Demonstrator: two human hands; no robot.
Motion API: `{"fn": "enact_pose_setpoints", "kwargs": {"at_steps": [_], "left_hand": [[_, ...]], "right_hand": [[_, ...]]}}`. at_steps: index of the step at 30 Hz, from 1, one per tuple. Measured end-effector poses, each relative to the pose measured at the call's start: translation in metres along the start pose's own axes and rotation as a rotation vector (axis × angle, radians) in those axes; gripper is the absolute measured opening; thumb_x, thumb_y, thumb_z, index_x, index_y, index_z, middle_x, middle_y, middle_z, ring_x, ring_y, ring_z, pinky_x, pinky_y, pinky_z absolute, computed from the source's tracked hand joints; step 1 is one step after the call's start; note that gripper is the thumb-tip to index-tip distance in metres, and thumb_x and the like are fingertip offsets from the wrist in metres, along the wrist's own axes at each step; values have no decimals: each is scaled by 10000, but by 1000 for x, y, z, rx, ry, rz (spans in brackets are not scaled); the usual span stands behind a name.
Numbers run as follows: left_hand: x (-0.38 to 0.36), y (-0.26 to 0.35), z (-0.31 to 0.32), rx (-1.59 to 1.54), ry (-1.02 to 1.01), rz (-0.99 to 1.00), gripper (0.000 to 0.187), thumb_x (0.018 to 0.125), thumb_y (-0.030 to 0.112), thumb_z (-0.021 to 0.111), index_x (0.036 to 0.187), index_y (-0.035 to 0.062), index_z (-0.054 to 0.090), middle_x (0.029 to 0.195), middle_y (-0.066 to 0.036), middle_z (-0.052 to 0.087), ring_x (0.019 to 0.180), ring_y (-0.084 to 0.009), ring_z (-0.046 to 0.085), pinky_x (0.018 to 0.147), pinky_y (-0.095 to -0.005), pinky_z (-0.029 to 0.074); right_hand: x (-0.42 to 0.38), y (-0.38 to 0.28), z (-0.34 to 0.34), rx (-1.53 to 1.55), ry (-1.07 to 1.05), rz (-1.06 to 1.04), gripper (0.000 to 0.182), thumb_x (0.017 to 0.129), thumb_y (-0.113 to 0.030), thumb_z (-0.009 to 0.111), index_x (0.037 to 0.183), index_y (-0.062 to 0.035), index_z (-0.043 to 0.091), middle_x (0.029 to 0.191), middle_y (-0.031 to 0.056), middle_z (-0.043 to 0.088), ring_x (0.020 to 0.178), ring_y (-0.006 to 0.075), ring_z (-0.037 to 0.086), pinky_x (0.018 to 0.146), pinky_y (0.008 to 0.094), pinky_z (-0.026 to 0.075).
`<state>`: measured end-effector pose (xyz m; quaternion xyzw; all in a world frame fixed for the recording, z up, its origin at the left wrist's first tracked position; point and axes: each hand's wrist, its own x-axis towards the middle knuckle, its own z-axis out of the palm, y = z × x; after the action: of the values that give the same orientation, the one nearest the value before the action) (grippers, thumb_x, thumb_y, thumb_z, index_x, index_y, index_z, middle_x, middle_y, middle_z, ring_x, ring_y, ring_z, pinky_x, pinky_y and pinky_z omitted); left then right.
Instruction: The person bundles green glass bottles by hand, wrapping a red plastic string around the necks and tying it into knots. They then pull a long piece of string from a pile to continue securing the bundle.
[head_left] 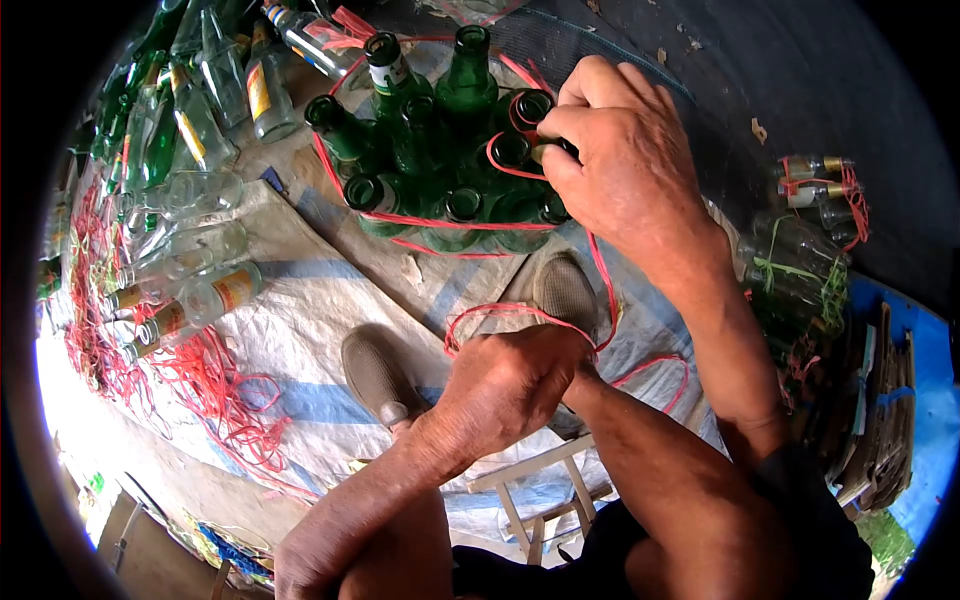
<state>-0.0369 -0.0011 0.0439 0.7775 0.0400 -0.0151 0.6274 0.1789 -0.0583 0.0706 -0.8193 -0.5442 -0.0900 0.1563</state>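
Several green glass bottles [468, 90] stand upright in a close group, ringed by red plastic twine [450, 222]. Over the group's right side, my right hand [635, 150] is closed, thumb and forefinger at the neck of a green bottle that the hand partly covers. Thin loops of the twine run around bottle necks just beside those fingers. Lower down, between my knees, my left hand [515, 385] is closed on a length of the same twine. A strand runs from it up to the right side of the bottles.
Clear and green bottles [205, 120] lie heaped at the left, near a tangle of red twine [235, 410]. More tied bottles [815, 190] lie at the right, above stacked cardboard [880, 400]. My shoes [375, 370] rest on a white-and-blue woven sheet [310, 400].
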Motion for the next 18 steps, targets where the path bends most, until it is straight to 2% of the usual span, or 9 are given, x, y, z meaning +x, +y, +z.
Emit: {"fn": "enact_pose_setpoints", "kwargs": {"at_steps": [4,7,10,13,14,16,18], "left_hand": [[0,2,-1,3,-17,-24,139,889,10,658,1018,18,707,884,-166,703,801,-367,685,692,-413,547],[0,-2,0,1,4,16,121,908,90,650,1018,51,680,868,-180,689,796,-400,674,649,-457,538],[0,-2,0,-4,-6,10,120,905,88,654,1015,46,679,868,-180,689,795,-398,675,646,-458,537],[-2,-3,0,-9,-20,-3,138,897,14,656,1027,10,703,887,-172,701,800,-379,680,690,-418,544],[-2,-2,0,-11,-20,-4,136,897,15,656,1026,9,701,885,-173,700,800,-379,679,688,-418,543],[-1,-1,-1,-15,-21,-7,133,899,18,657,1024,7,698,881,-174,697,799,-381,676,686,-419,542],[-2,-2,0,-16,-27,-11,133,899,18,657,1025,6,698,881,-174,696,801,-381,676,685,-419,541]], "right_hand": [[0,-2,4,9,33,11,49,759,-82,690,721,-55,675,901,74,585,905,279,571,813,433,448],[-2,4,11,99,62,-18,50,762,-55,674,718,-40,655,890,94,591,893,296,580,820,439,458],[-3,7,12,206,18,34,53,771,-34,660,724,-23,636,879,113,597,870,317,586,815,445,471],[-3,8,13,276,68,22,67,787,-33,667,735,-13,629,875,116,599,853,321,589,797,446,481],[-3,6,9,306,49,25,33,788,-12,683,802,-9,652,888,118,601,861,311,600,790,428,484],[2,-3,-5,366,9,33,148,789,30,714,934,-1,699,912,120,605,876,290,621,776,393,491],[4,2,-6,298,29,13,173,788,20,717,958,-12,714,916,117,604,861,284,623,762,388,495]]}}
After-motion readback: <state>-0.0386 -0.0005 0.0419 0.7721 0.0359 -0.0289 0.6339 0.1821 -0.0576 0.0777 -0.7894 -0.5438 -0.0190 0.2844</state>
